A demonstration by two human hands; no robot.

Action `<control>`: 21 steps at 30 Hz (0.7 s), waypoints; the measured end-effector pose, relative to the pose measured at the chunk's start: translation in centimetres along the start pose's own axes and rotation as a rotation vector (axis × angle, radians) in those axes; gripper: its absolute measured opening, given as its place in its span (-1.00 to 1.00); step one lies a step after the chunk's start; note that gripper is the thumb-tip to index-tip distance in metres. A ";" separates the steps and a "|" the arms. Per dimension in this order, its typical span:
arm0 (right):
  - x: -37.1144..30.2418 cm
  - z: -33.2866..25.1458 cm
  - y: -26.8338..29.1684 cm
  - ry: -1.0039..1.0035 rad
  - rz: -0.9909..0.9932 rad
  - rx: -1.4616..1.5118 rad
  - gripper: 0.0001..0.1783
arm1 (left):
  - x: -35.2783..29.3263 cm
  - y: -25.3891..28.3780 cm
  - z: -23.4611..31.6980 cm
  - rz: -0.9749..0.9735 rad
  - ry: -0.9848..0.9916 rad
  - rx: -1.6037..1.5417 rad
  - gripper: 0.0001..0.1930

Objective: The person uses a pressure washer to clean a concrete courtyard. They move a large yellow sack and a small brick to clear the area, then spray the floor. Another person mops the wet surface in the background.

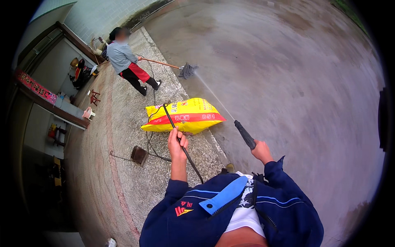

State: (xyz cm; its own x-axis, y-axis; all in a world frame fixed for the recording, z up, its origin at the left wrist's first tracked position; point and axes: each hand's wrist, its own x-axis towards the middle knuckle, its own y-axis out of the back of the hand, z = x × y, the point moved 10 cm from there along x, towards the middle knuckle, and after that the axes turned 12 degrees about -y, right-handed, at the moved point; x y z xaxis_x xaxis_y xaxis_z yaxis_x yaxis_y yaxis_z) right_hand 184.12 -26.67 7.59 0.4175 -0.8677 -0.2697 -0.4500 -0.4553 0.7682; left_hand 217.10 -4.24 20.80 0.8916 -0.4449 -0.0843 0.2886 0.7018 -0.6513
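My right hand [262, 152] is closed around the rear of a black pressure washer gun [245, 134]. A thin water jet [216, 96] leaves its tip and runs to a grey mop head [188, 71]. In my left hand [177, 144] I grip a black hose [191, 162], which loops up over a yellow and red sack [201, 108]. The full sack lies on the speckled paving just beyond my left hand. Another person [120, 53] in a grey top and red apron holds the mop out by its wooden handle [160, 62].
A metal dustpan [139, 155] with a long thin handle lies left of the hose. Further left are a small wooden stool [94, 97], a pink bucket [88, 113] and open doorways. Wet concrete [296, 90] spreads to the right, past the paving edge.
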 end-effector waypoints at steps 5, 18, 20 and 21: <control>0.8 -2.9 -0.1 0.057 -0.010 -0.025 -0.77 | -1.3 3.0 1.4 0.076 -0.031 0.054 -0.80; 1.8 -6.3 0.0 0.088 0.008 -0.059 -0.77 | -2.5 5.4 2.1 0.121 -0.061 0.007 -0.79; 1.8 -6.4 0.1 0.084 0.024 -0.038 -0.78 | -2.5 5.9 2.0 0.120 -0.060 0.005 -0.79; 1.8 -6.2 0.3 0.067 0.040 -0.018 -0.78 | -2.4 6.0 1.9 0.113 -0.059 0.011 -0.79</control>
State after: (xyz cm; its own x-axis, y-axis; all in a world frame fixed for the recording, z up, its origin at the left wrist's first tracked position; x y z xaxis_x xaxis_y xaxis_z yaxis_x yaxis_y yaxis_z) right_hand 189.66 -27.13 10.97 0.4512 -0.8699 -0.1993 -0.4537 -0.4159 0.7881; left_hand 217.34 2.13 18.52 0.9374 -0.3298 -0.1118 0.1890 0.7515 -0.6321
